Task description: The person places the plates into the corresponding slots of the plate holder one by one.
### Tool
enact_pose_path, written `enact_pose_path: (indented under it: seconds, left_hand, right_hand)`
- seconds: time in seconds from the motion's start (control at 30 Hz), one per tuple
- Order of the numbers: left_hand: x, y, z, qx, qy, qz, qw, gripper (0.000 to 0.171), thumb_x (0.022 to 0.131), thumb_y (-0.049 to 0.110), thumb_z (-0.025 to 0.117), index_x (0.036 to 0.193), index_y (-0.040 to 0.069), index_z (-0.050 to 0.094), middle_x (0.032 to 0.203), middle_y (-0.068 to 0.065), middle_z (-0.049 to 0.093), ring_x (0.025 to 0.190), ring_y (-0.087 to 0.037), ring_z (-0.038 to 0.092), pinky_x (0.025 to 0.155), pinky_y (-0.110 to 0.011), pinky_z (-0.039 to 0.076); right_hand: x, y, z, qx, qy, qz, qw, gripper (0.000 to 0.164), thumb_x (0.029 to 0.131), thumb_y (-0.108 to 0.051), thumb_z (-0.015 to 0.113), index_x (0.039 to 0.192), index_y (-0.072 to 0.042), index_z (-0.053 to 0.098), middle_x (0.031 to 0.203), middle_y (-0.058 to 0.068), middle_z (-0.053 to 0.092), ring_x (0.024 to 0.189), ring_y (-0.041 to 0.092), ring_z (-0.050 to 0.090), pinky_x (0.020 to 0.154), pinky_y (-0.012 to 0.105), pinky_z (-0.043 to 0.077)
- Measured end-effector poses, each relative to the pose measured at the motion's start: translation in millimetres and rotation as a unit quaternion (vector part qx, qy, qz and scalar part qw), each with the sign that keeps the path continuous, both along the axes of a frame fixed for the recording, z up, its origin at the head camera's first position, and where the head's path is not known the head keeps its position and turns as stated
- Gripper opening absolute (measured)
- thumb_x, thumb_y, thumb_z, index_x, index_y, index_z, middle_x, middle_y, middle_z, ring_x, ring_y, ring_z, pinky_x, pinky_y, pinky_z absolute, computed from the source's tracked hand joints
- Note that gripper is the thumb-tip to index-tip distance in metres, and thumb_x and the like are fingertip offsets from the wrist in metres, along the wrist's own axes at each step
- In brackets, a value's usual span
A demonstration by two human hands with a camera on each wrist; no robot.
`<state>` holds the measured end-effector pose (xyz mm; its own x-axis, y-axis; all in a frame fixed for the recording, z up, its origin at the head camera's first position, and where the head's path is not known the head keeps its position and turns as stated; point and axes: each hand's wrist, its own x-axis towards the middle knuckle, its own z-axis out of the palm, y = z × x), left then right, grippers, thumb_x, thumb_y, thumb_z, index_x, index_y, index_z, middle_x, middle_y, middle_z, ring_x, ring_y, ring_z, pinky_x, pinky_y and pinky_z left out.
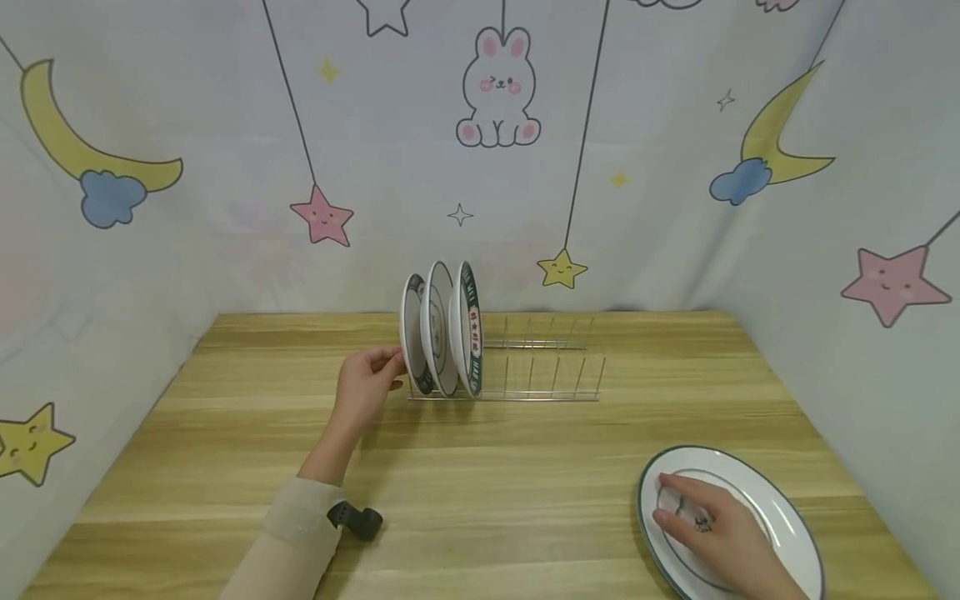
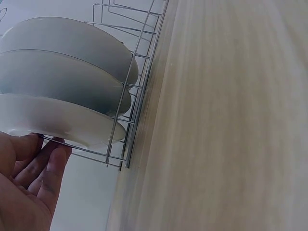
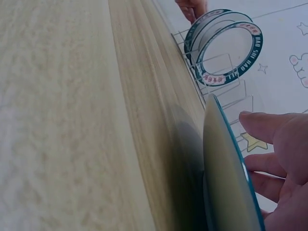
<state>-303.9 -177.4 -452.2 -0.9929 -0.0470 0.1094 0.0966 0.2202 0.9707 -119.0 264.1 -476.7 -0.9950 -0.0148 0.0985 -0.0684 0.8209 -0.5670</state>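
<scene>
1. Left hand [image 1: 365, 385], fingers relaxed, touches the leftmost of three upright white green-rimmed plates [image 1: 440, 329] in the silver wire dish rack [image 1: 540, 367].
2. Right hand [image 1: 712, 525] rests flat, fingers spread, on a white green-rimmed plate [image 1: 787, 521] lying on the wooden table [image 1: 487, 483], front right.
</scene>
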Motion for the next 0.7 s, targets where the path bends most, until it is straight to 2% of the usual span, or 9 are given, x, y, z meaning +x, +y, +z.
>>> enact_pose_path:
  seconds: [0.07,0.1,0.2,0.27,0.33,0.5,0.57,0.63,0.7]
  left_hand:
    - [0.5,0,0.0,0.002,-0.002,0.000,1.0000,0.021,0.099,0.011,0.062,0.107,-0.007,0.069,0.104,-0.020,0.071,0.087,-0.019,0.071,0.073,-0.028,0.061]
    - [0.8,0,0.2,0.002,-0.002,0.000,1.0000,0.021,0.099,0.011,0.062,0.107,-0.007,0.069,0.104,-0.020,0.071,0.087,-0.019,0.071,0.073,-0.028,0.061]
    - [1.1,0,0.1,0.001,0.000,0.000,1.0000,0.021,0.099,0.011,0.062,0.107,-0.007,0.069,0.104,-0.020,0.072,0.088,-0.019,0.071,0.074,-0.028,0.061]
    - [1.0,0,-0.4,-0.001,0.001,0.000,1.0000,0.021,0.099,0.012,0.062,0.107,-0.007,0.069,0.104,-0.019,0.072,0.089,-0.020,0.071,0.074,-0.028,0.061]
    - [0.8,0,-1.0,-0.003,0.001,-0.001,1.0000,0.022,0.099,0.012,0.061,0.108,-0.007,0.069,0.104,-0.019,0.072,0.089,-0.020,0.071,0.074,-0.028,0.061]
    - [-0.1,-1,-1.6,-0.004,-0.002,-0.001,1.0000,0.023,0.099,0.013,0.061,0.109,-0.007,0.069,0.105,-0.019,0.071,0.089,-0.019,0.070,0.074,-0.028,0.061]
    - [-0.4,-1,-1.9,-0.003,-0.002,-0.002,1.0000,0.023,0.099,0.013,0.061,0.109,-0.007,0.069,0.106,-0.019,0.071,0.089,-0.019,0.070,0.075,-0.028,0.061]
    - [-0.7,-1,-2.0,-0.001,-0.002,-0.002,1.0000,0.023,0.099,0.013,0.061,0.110,-0.007,0.068,0.106,-0.020,0.071,0.089,-0.020,0.071,0.075,-0.028,0.061]
    - [-0.8,-1,-2.1,-0.001,-0.002,-0.003,1.0000,0.023,0.100,0.013,0.061,0.110,-0.007,0.068,0.106,-0.020,0.071,0.089,-0.020,0.071,0.075,-0.029,0.061]
  right_hand:
    - [-0.3,-2,-1.3,-0.003,-0.004,0.004,1.000,0.055,0.085,-0.042,0.077,0.128,-0.010,0.066,0.128,0.011,0.064,0.122,0.035,0.055,0.101,0.047,0.045]
    - [-0.6,-3,-2.4,-0.006,-0.003,0.007,1.000,0.056,0.084,-0.042,0.077,0.129,-0.009,0.066,0.128,0.010,0.063,0.122,0.035,0.055,0.101,0.044,0.044]
    - [-0.4,-6,-5.9,-0.013,0.022,0.023,0.999,0.057,0.082,-0.040,0.080,0.128,-0.009,0.067,0.127,0.008,0.064,0.120,0.033,0.055,0.102,0.021,0.040]
    - [-0.5,-8,-7.5,-0.017,0.035,0.035,0.999,0.056,0.081,-0.040,0.081,0.127,-0.011,0.068,0.127,0.005,0.064,0.119,0.031,0.055,0.097,0.008,0.033]
    - [-0.6,-9,-7.7,-0.011,0.033,0.040,0.999,0.057,0.080,-0.043,0.081,0.126,-0.011,0.069,0.127,0.002,0.063,0.119,0.030,0.054,0.098,0.010,0.033]
    - [-2.2,-11,-5.8,0.006,-0.011,0.038,0.999,0.066,0.077,-0.054,0.078,0.127,-0.011,0.068,0.132,0.003,0.060,0.125,0.032,0.050,0.102,0.049,0.041]
    - [-2.4,-12,-6.0,0.007,-0.011,0.041,0.999,0.069,0.075,-0.055,0.079,0.127,-0.010,0.068,0.133,0.005,0.059,0.125,0.034,0.048,0.101,0.057,0.040]
    - [-2.0,-12,-7.1,0.008,0.002,0.048,0.999,0.071,0.073,-0.054,0.082,0.126,-0.009,0.068,0.132,0.004,0.059,0.125,0.034,0.048,0.102,0.048,0.040]
    - [-1.5,-13,-8.9,0.004,0.025,0.058,0.998,0.072,0.071,-0.052,0.084,0.125,-0.008,0.068,0.132,0.003,0.058,0.124,0.033,0.048,0.105,0.031,0.035]
